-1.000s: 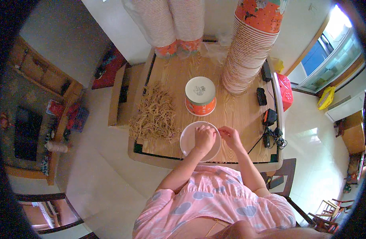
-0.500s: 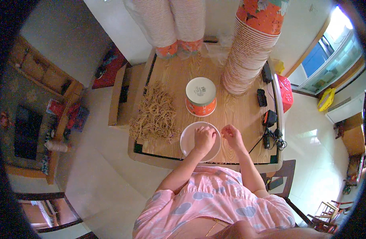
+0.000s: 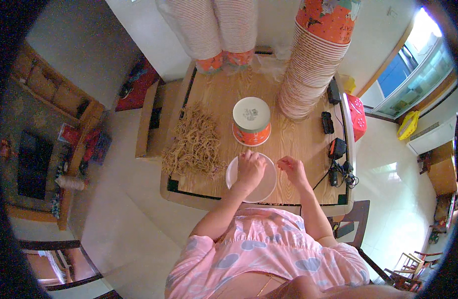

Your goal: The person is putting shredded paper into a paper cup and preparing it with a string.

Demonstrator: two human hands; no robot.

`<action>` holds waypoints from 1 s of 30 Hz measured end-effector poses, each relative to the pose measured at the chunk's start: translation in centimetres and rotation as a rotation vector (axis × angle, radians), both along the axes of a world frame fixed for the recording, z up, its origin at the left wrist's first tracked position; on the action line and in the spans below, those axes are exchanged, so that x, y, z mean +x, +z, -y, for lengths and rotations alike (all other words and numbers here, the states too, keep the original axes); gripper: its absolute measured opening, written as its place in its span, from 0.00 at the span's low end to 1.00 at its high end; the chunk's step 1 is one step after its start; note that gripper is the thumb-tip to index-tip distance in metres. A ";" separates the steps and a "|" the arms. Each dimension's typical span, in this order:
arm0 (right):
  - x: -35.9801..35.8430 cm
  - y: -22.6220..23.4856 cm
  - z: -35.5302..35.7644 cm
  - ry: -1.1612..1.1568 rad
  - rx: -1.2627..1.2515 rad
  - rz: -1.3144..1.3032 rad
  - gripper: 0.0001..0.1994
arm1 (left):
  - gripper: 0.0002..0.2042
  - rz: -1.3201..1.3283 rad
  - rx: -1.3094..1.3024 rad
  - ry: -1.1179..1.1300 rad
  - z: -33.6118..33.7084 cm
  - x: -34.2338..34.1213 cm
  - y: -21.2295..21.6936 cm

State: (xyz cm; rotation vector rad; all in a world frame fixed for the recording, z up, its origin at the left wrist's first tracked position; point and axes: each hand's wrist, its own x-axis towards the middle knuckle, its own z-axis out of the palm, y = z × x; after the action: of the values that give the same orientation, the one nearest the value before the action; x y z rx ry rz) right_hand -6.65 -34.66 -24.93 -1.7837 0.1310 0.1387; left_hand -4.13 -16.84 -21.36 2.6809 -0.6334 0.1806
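Currently the left hand [image 3: 251,169] is curled over the far part of the pale bowl [image 3: 265,187], near the front edge of the worktop [image 3: 306,144], and the right hand [image 3: 292,170] is bent just beside the rim; I cannot tell whether either grip pinches anything. Beyond the bowl stands an upturned orange-and-white tub [image 3: 252,134], between a tangled tan heap of strands [image 3: 194,142] on the left and a tall leaning stack of tubs [image 3: 313,65] on the right

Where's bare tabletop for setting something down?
Right of the upturned orange tub, short of the black object; also behind the tub, before the two wrapped stacks. Crowded: left, strand heap; back right, tall stack; front, left hand over the bowl, right hand beside it.
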 end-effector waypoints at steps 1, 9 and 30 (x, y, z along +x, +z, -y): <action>0.0 0.4 0.1 -0.005 -0.024 -0.001 0.05 | 0.05 0.002 0.000 -0.001 -0.5 0.5 0.5; 1.5 1.1 -0.7 0.057 -0.135 0.150 0.05 | 0.05 -0.180 -0.110 -0.244 -0.4 3.1 1.0; 2.7 0.7 -1.7 0.117 -0.416 0.238 0.10 | 0.07 -0.708 -0.935 0.000 0.5 1.2 -6.8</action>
State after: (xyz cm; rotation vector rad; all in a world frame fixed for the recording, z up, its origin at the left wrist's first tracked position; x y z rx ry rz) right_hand -3.99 -32.99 -24.28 -2.2077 -0.1256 -0.0214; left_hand -2.97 -17.36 -28.17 1.6607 -0.2181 -0.3755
